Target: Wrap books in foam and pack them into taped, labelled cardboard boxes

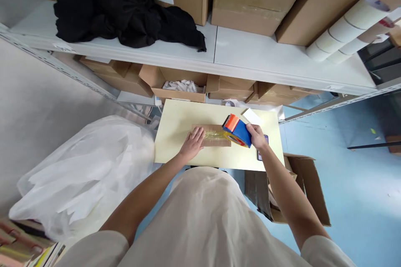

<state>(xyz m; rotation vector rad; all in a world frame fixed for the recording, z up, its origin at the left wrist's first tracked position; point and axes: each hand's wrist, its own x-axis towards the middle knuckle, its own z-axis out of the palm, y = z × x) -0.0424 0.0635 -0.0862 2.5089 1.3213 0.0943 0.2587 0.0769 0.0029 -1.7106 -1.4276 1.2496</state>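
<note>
Shirt (205, 212) nearest, taped cardboard (215, 137) lengthwise left-to-right

Brown cardboard (219, 143) lies flat around the middle of the desk (175, 112), yellowish tape (212, 134) along it; a blue-and-orange tape dispenser (240, 131) tilts over the desk's right half.

This looks like a storeroom with a packing spot: metal shelving (260, 59) loaded with brown cartons (250, 6) and pale rolls (347, 29) runs along the far edge of a small cream bench (173, 127). Over the bench is a blue tape dispenser (240, 131); white plastic sheeting (94, 171) bulges beyond its left edge, and an open carton (257, 185) sits by its near right corner.
</note>
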